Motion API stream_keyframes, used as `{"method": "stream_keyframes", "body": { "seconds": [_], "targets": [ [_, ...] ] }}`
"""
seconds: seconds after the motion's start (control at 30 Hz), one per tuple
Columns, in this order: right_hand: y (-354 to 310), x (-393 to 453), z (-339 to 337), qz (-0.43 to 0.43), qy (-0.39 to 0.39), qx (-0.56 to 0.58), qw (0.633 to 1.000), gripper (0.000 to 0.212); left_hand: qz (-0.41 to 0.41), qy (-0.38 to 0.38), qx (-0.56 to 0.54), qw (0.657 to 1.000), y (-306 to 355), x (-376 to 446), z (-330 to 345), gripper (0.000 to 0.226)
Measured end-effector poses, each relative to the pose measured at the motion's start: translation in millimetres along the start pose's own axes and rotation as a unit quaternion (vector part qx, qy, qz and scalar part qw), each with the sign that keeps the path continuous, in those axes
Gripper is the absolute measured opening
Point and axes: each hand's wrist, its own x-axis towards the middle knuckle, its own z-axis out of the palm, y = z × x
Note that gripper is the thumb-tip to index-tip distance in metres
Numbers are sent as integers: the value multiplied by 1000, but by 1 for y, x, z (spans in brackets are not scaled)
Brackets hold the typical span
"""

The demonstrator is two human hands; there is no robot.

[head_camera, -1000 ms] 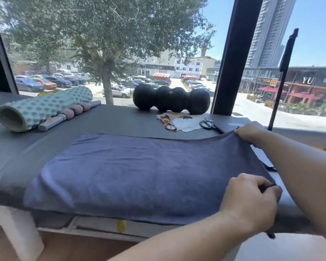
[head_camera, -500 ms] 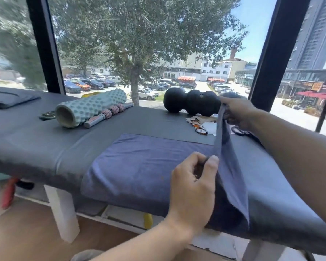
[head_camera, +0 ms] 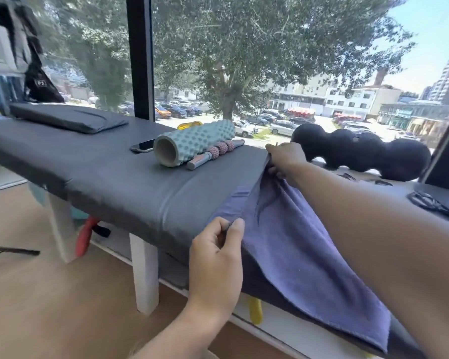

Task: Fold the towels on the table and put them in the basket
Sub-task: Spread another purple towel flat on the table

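A blue-purple towel (head_camera: 301,244) lies folded over itself on the dark padded table (head_camera: 114,177), its lower edge hanging past the table's front. My left hand (head_camera: 218,260) pinches the near corner of the folded layer at the table's front edge. My right hand (head_camera: 283,159) grips the far corner, stretched out over the table toward the window. The towel's left edge runs taut between the two hands. No basket is in view.
On the table stand a teal foam roller (head_camera: 192,143), a pink-beaded massage stick (head_camera: 215,152), a phone (head_camera: 143,146), a flat dark cushion (head_camera: 68,117) and a black peanut roller (head_camera: 360,154). Scissors (head_camera: 430,203) lie at the right. Wooden floor (head_camera: 49,294) at the left.
Both hands lifted the towel's right edge and carried it leftward across the towel, folding it in half. The view has swung left.
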Motion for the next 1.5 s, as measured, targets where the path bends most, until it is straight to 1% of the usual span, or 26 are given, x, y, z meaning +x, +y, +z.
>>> {"method": "stream_keyframes", "body": {
  "seconds": [0.17, 0.27, 0.33, 0.5, 0.57, 0.6, 0.7, 0.8, 0.83, 0.9, 0.93, 0.97, 1.0, 1.03, 1.07, 1.13, 1.2, 1.23, 1.3, 1.37, 1.43, 1.5],
  "targets": [
    [2, 11, 33, -33, 1, -118, 992, 24, -57, 31, 6, 998, -26, 10, -24, 45],
    [6, 18, 47, -40, -12, -139, 989, 27, -117, 31, 7, 993, -43, 12, -32, 50],
    [10, 23, 56, -40, -14, -149, 988, 28, -145, 46, -1, 988, -51, 13, -35, 52],
    [20, 28, 76, -36, -42, -183, 982, 35, -143, 87, 17, 986, -58, 16, -37, 49],
    [27, 28, 84, -35, -60, -211, 975, 40, -153, 99, 16, 983, -57, 16, -36, 46],
    [33, 27, 88, -42, -74, -236, 968, 42, -159, 109, 15, 981, -57, 16, -35, 44],
    [49, 18, 94, -86, -83, -294, 948, 32, -183, 175, 19, 967, -59, 16, -36, 40],
    [53, 13, 92, -123, -75, -276, 950, 28, -207, 215, 15, 954, -63, 16, -39, 28],
    [51, 16, 89, -130, -81, -254, 955, 24, -219, 217, 8, 951, -65, 16, -39, 24],
    [49, 22, 80, -147, -83, -232, 958, 16, -263, 202, -18, 943, -66, 17, -39, 29],
    [49, 26, 73, -153, -82, -247, 953, 21, -282, 187, -33, 941, -68, 17, -39, 35],
    [50, 30, 68, -151, -90, -278, 944, 32, -300, 169, -47, 938, -69, 18, -39, 38],
    [52, 33, 63, -140, -103, -314, 933, 43, -316, 145, -60, 936, -71, 18, -39, 37],
    [55, 35, 60, -126, -120, -341, 924, 49, -327, 124, -69, 934, -73, 19, -39, 32],
    [57, 36, 58, -117, -135, -354, 918, 49, -332, 112, -73, 934, -75, 18, -39, 27],
    [61, 38, 58, -124, -151, -357, 914, 49, -323, 122, -62, 937, -76, 18, -38, 25],
    [56, 37, 56, -120, -174, -366, 906, 52, -298, 160, -54, 940, -75, 19, -37, 26],
    [52, 36, 53, -101, -195, -372, 902, 52, -283, 178, -57, 941, -73, 20, -37, 25],
    [40, 36, 43, -34, -254, -381, 889, 51, -260, 203, -57, 942, -71, 26, -40, 22],
    [29, 35, 26, 24, -301, -416, 858, 48, -243, 216, -50, 944, -72, 35, -46, 19],
    [25, 32, 5, 68, -326, -454, 827, 39, -214, 214, -30, 953, -70, 44, -49, 16],
    [25, 25, -22, 122, -348, -463, 806, 34, -172, 188, 8, 967, -70, 51, -50, 12]
  ]
}}
